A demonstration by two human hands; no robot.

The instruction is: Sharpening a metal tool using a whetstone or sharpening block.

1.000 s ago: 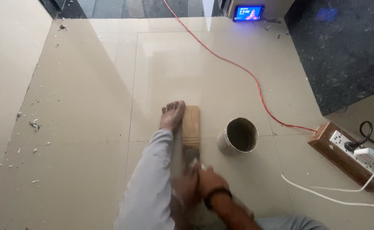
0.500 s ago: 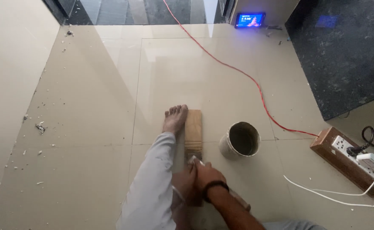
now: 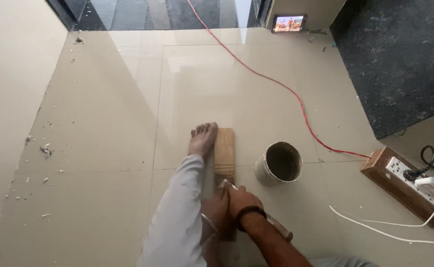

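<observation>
Flat tan wooden board [image 3: 224, 151] lies on the glossy beige tiled floor [image 3: 103, 128], its near end under both hands. Right hand [image 3: 241, 200], black band at the wrist, fingers curled tight over a small metal-tipped tool [image 3: 225, 183] pressed to the board's near end. Left hand [image 3: 214, 210] just beside it, fingers closed against the same spot; what they grip, cannot tell. Bare foot [image 3: 203, 138] touching the board's left edge, beyond the fingers. Round grey cement-stained bucket [image 3: 279, 163] just right of the fingers. Farther right, wooden socket box [image 3: 405, 185]; red cable [image 3: 276, 84] runs from it across the floor.
</observation>
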